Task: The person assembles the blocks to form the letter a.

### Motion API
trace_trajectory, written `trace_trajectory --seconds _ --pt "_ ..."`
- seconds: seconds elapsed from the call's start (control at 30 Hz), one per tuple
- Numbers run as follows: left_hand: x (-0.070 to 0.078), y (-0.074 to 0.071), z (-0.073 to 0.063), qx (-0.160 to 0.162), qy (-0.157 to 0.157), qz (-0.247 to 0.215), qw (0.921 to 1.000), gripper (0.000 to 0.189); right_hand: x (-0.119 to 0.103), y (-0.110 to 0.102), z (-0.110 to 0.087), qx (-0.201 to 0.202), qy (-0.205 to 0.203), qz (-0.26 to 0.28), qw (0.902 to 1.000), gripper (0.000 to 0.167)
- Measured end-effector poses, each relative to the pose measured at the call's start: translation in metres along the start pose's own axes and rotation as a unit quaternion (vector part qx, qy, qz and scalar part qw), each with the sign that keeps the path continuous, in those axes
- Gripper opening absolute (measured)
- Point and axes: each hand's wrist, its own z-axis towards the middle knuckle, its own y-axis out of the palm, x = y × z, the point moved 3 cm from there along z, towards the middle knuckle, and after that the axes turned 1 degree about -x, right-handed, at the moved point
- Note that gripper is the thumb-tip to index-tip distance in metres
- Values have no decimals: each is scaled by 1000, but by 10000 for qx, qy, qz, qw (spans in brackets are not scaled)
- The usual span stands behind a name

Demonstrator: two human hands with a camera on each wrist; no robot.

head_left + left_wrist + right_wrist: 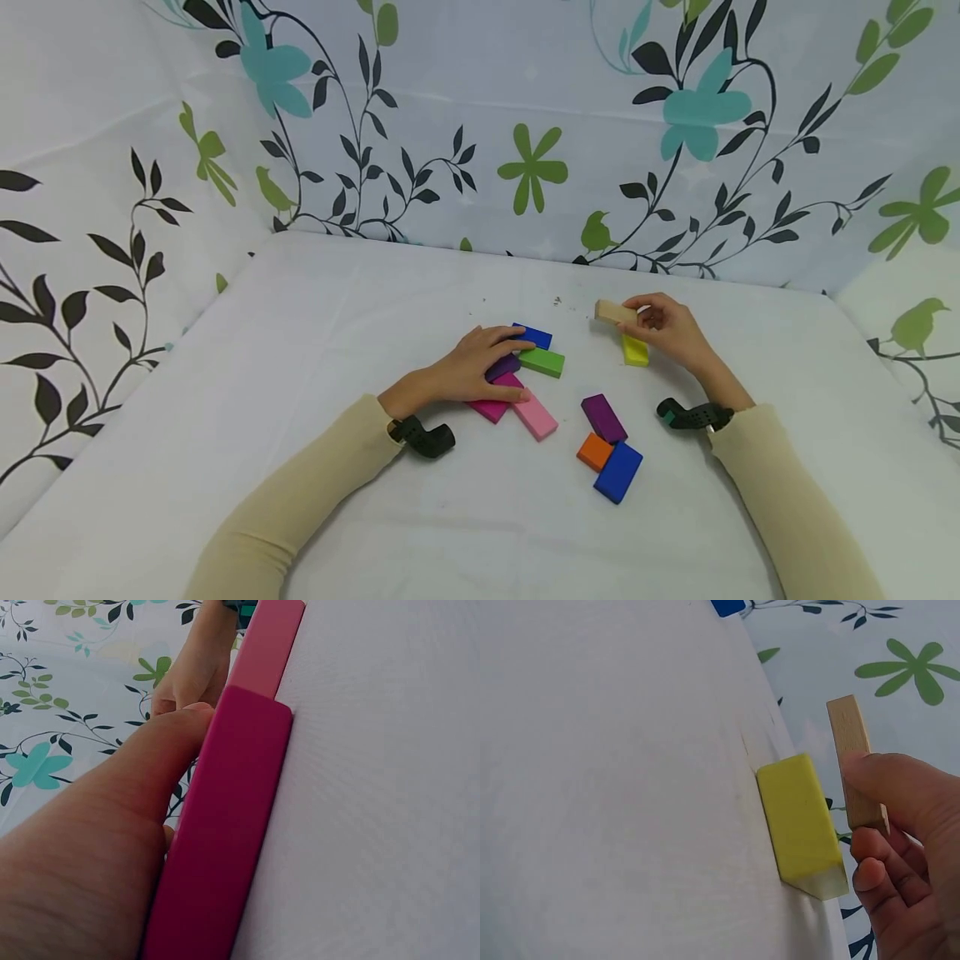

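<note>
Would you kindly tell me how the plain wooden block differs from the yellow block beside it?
The wooden block is unpainted and pale tan; the yellow block is painted bright yellow. The wooden block is pinched in the right hand and held off the table, while the yellow block lies flat on the table, ungripped. The wooden block looks thinner in the right wrist view. Both are rectangular blocks.

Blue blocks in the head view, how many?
2. One blue block lies at the left hand's fingertips beside the green block; the other lies nearer the person, next to the orange block. The hands may hide more.
</note>
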Motion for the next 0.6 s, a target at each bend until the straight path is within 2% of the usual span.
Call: trace_trajectory --seconds 0.6 --pt "2 -1 1 -70 -45 -17 10000 77 5 -6 18 -312 593 -78 9977 45"
